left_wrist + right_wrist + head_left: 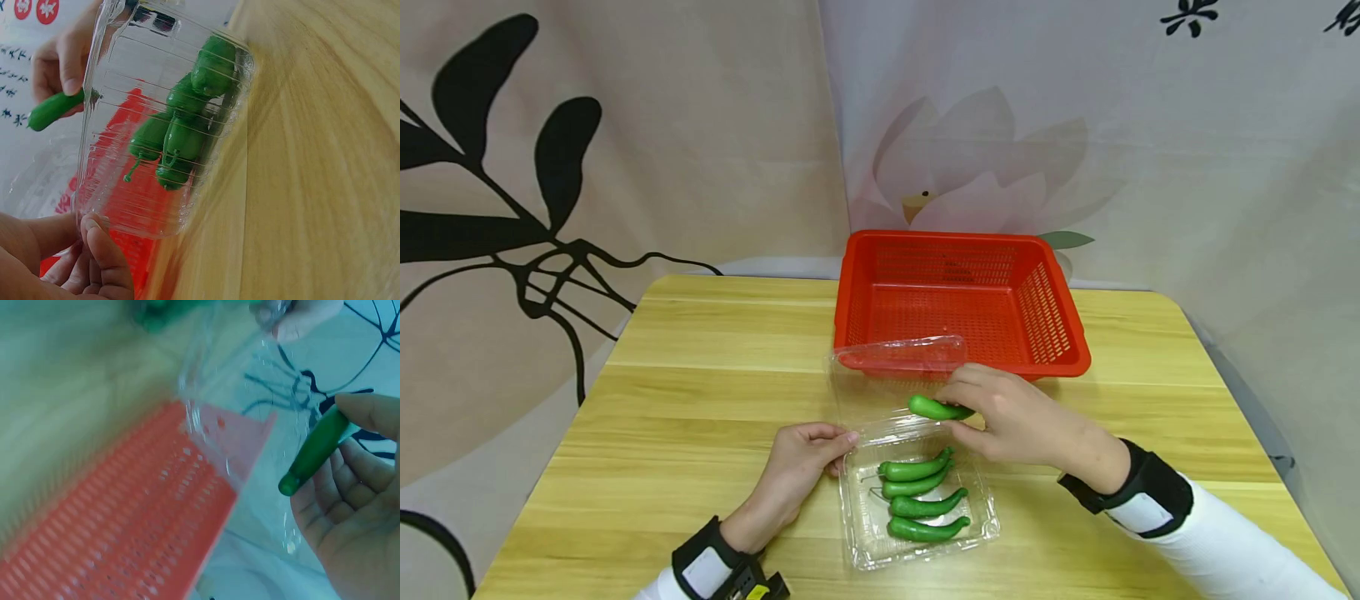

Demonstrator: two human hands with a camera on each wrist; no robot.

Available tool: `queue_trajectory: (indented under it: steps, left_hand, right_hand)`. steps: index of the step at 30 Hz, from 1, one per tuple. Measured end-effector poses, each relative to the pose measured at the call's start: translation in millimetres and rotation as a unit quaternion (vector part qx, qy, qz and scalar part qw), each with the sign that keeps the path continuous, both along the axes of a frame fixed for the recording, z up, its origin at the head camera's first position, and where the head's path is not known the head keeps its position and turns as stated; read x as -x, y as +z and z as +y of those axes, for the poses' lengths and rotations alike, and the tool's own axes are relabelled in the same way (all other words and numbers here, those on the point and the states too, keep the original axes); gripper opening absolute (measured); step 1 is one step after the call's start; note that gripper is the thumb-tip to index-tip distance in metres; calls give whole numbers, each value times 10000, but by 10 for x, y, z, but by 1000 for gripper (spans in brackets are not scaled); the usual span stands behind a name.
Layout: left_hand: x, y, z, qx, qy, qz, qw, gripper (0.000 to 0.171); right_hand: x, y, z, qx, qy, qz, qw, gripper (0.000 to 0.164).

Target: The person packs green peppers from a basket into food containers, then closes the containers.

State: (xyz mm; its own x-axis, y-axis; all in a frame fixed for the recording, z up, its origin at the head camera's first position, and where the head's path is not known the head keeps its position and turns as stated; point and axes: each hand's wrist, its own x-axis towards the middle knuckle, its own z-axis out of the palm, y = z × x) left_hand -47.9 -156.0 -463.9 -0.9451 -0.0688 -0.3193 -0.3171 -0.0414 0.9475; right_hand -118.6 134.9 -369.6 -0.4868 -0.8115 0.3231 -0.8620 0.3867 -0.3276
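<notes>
In the head view my right hand (1011,417) pinches a green chili pepper (934,408) above the hinge side of a clear plastic clamshell box (917,557). That same pepper (319,447) shows between thumb and fingers in the right wrist view. Several more green peppers (928,528) lie side by side in the box's base, seen through its wall in the left wrist view. My left hand (808,467) pinches the box's left edge near the hinge. The transparent lid (865,392) stands raised behind the base, its far edge overlapping the basket's front.
A red plastic basket (1067,362) with slotted walls sits at the back of the wooden table (700,417), just behind the lid. No contents show in it. A printed cloth (737,167) hangs behind the table.
</notes>
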Motion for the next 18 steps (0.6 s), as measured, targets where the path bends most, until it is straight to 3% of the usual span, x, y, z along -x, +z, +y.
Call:
queue_trajectory:
  steps: [7, 18]
  left_hand:
    - [7, 2, 7, -20, -2, 12, 10000, 18]
    - [-2, 21, 23, -65, 79, 43, 9999, 16]
  right_hand:
    - [-178, -204, -22, -281, 283, -272, 9988, 24]
    - [-336, -474, -71, -454, 716, -185, 9962, 18]
